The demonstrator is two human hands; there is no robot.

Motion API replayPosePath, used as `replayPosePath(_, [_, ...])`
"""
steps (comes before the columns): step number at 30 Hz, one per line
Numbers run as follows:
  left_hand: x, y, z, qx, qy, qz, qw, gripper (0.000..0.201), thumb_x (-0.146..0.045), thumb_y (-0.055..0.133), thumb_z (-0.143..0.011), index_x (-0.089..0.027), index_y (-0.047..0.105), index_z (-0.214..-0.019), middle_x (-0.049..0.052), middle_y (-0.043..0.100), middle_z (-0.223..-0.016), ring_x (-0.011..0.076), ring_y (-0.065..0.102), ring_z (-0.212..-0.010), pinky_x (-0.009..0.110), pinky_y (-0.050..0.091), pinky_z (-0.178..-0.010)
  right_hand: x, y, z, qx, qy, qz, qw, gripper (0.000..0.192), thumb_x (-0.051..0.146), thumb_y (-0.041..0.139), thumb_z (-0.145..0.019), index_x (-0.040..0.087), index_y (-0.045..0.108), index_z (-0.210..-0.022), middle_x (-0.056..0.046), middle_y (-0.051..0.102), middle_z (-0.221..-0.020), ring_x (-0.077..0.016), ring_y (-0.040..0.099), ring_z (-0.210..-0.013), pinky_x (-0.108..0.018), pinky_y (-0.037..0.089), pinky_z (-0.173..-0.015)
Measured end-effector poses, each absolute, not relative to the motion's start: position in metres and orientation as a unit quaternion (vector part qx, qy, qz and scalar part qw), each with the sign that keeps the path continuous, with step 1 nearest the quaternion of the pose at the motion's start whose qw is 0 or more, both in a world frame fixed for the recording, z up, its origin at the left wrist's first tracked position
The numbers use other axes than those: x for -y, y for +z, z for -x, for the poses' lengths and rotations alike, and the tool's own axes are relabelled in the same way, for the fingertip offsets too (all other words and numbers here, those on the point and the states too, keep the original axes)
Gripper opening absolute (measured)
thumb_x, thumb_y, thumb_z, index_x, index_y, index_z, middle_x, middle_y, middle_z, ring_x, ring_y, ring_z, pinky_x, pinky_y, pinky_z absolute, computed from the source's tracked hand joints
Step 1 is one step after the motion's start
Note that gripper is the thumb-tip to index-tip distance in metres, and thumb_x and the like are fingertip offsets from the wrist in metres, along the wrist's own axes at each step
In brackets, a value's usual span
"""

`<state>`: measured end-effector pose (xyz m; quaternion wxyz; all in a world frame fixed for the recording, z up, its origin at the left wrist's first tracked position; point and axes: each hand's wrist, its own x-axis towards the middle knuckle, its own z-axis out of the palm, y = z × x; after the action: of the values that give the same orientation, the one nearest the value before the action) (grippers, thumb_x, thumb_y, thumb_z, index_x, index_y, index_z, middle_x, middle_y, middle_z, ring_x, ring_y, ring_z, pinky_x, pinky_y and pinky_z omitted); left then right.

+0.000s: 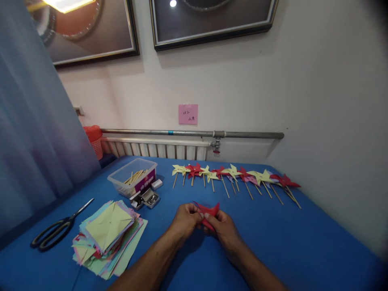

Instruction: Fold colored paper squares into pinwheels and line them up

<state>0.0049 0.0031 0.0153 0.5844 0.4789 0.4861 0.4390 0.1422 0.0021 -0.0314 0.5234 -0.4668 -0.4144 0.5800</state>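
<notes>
Between my two hands is a piece of red paper (212,211), partly folded into pinwheel blades and held just above the blue table. My left hand (187,219) pinches its left side, fingertips close to the middle. From the right, my right hand (224,230) grips it with the thumb pressed on top. Whether a pin sits at its centre is hidden by my fingers. To the left lies a stack of coloured paper squares (110,226), a pale yellow one on top with cuts from its corners. Beyond it, small open boxes (150,199) hold little metal pieces.
Finished pinwheels (235,173) on sticks lie in a row along the back of the blue table (273,246). A clear plastic tub (131,176) holds wooden sticks. Black-handled scissors (60,226) lie far left, near a blue curtain (33,121). A radiator and pipe (251,135) run along the wall.
</notes>
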Motion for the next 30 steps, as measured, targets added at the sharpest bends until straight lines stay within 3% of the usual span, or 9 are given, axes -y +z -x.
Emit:
replayPosePath(17, [-0.004, 0.014, -0.003, -0.487, 0.414, -0.525, 0.562, 0.018, -0.026, 0.069, -0.063, -0.018, 0.052, -0.061, -0.003, 0.055, -0.05, 0.01, 0.047, -0.044, 0.023, 0.033, -0.049, 0.001, -0.028, -0.146, 0.434, 0.583, 0.447, 0.522, 0.032, 0.043, 0.083, -0.064, 0.018, 0.068, -0.078, 0.001, 0.066, -0.06, -0.0142, 0.058, -0.054, -0.027, 0.046, -0.056])
replayPosePath(19, [-0.004, 0.028, 0.012, -0.511, 0.428, -0.57, 0.481, 0.014, -0.029, 0.067, -0.068, -0.017, 0.058, -0.067, -0.001, 0.059, -0.056, 0.0122, 0.051, -0.051, 0.025, 0.039, -0.054, 0.002, -0.026, -0.146, 0.419, 0.591, 0.444, 0.527, 0.033, 0.043, 0.083, -0.064, 0.018, 0.068, -0.08, 0.001, 0.068, -0.064, -0.0148, 0.06, -0.056, -0.029, 0.049, -0.059])
replayPosePath(22, [-0.009, 0.065, 0.058, -0.572, 0.469, -0.631, 0.234, 0.023, -0.035, 0.057, -0.082, -0.018, 0.069, -0.092, 0.005, 0.072, -0.085, 0.0194, 0.064, -0.08, 0.03, 0.048, -0.076, 0.005, -0.021, -0.145, 0.403, 0.606, 0.44, 0.526, 0.032, 0.043, 0.082, -0.066, 0.017, 0.067, -0.079, 0.0, 0.068, -0.063, -0.0141, 0.06, -0.054, -0.03, 0.05, -0.06])
replayPosePath(25, [-0.024, 0.102, 0.122, -0.697, 0.374, -0.612, -0.018, 0.033, -0.034, 0.047, -0.09, -0.018, 0.069, -0.108, 0.012, 0.071, -0.113, 0.0276, 0.064, -0.104, 0.037, 0.045, -0.091, 0.006, -0.017, -0.144, 0.395, 0.611, 0.436, 0.53, 0.032, 0.043, 0.082, -0.066, 0.017, 0.065, -0.075, 0.001, 0.066, -0.059, -0.0131, 0.059, -0.052, -0.029, 0.049, -0.059])
replayPosePath(27, [-0.036, 0.116, 0.161, -0.762, 0.255, -0.59, -0.073, 0.037, -0.033, 0.04, -0.093, -0.016, 0.069, -0.108, 0.018, 0.069, -0.118, 0.0331, 0.063, -0.109, 0.041, 0.045, -0.089, 0.006, -0.015, -0.143, 0.391, 0.612, 0.431, 0.536, 0.032, 0.041, 0.083, -0.065, 0.018, 0.064, -0.074, 0.001, 0.066, -0.058, -0.0129, 0.059, -0.052, -0.028, 0.048, -0.058])
replayPosePath(30, [-0.052, 0.12, 0.196, -0.8, 0.112, -0.589, -0.024, 0.037, -0.03, 0.04, -0.092, -0.013, 0.072, -0.096, 0.022, 0.072, -0.107, 0.037, 0.066, -0.102, 0.042, 0.047, -0.082, 0.006, -0.016, -0.142, 0.402, 0.613, 0.422, 0.533, 0.031, 0.042, 0.082, -0.066, 0.017, 0.064, -0.074, 0.001, 0.065, -0.057, -0.0128, 0.057, -0.051, -0.027, 0.045, -0.055])
